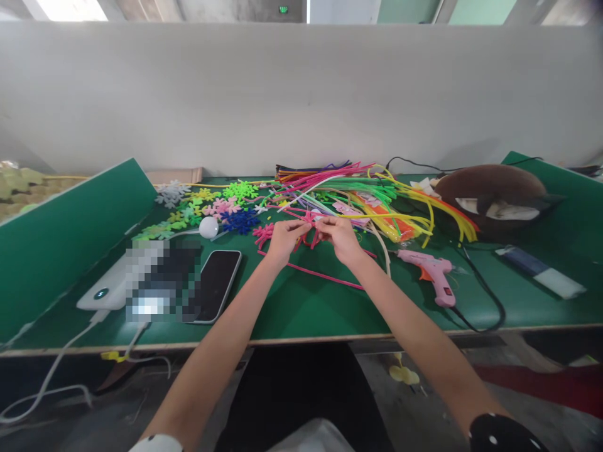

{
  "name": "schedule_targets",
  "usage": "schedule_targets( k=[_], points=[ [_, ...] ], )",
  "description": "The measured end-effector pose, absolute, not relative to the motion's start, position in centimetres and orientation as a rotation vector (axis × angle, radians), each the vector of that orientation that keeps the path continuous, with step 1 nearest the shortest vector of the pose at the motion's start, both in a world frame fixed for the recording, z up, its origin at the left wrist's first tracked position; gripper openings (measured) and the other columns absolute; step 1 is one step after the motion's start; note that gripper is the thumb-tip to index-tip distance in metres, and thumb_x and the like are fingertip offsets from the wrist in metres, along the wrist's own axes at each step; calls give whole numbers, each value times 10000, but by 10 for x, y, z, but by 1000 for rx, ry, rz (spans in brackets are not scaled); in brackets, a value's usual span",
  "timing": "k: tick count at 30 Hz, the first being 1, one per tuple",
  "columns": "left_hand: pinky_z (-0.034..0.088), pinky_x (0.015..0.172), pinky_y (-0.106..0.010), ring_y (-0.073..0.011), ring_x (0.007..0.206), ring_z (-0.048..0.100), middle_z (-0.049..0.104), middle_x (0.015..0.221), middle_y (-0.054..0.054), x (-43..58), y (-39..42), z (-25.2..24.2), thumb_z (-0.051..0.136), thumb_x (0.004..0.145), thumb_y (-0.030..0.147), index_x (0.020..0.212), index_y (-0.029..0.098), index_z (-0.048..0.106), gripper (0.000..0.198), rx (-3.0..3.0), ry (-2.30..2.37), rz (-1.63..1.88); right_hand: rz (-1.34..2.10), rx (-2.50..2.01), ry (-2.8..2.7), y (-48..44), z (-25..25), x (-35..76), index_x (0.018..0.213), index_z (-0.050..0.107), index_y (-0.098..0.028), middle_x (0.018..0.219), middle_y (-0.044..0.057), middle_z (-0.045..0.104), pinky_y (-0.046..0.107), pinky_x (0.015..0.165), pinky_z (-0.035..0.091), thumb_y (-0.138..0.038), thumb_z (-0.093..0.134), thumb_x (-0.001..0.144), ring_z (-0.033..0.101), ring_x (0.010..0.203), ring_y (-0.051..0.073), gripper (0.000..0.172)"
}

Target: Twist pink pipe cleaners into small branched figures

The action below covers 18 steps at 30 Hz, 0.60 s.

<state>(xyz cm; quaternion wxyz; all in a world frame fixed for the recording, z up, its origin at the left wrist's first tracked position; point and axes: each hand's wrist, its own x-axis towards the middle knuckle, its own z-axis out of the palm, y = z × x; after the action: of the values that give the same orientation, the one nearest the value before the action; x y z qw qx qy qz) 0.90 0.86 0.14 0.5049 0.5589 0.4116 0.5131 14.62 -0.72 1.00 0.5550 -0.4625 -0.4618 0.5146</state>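
My left hand [286, 240] and my right hand [340, 237] come together over the middle of the green table. Both have their fingertips pinched on a pink pipe-cleaner shape [309, 218], with several short arms sticking out and hanging between the hands. Its far details are too small to make out. A finished-looking pink pipe-cleaner piece [264, 234] lies just left of my left hand. Below the hands, a long pink pipe cleaner [325, 276] stretches across the tabletop.
Behind the hands is a pile of colourful pipe cleaners [348, 182]. Snowflake shapes, including a blue one [240, 221], lie left. A phone [217, 285] and a white power bank [117, 276] sit front left. A pink glue gun [431, 273] with a black cord lies right.
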Motion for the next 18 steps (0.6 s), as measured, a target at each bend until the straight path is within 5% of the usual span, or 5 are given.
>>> schedule_targets(
  k=[11,18],
  points=[
    [301,498,-224,-62,497,426,581,550,-6,7,8,3,747,550,295,628,120,705,197,1244,894,1178,1437,-974,-889,-10,15,146,625,570,-171,529,-35,587,217,545,457,-243,729,526,555,493,78,200],
    [374,591,-245,-112,604,511,639,632,-23,6,9,3,712,603,336,658,132,721,212,1436,988,1171,1220,-1009,-1057,-7,7,144,639,575,-184,524,-14,605,265,533,471,-310,704,592,590,509,134,186]
  ],
)
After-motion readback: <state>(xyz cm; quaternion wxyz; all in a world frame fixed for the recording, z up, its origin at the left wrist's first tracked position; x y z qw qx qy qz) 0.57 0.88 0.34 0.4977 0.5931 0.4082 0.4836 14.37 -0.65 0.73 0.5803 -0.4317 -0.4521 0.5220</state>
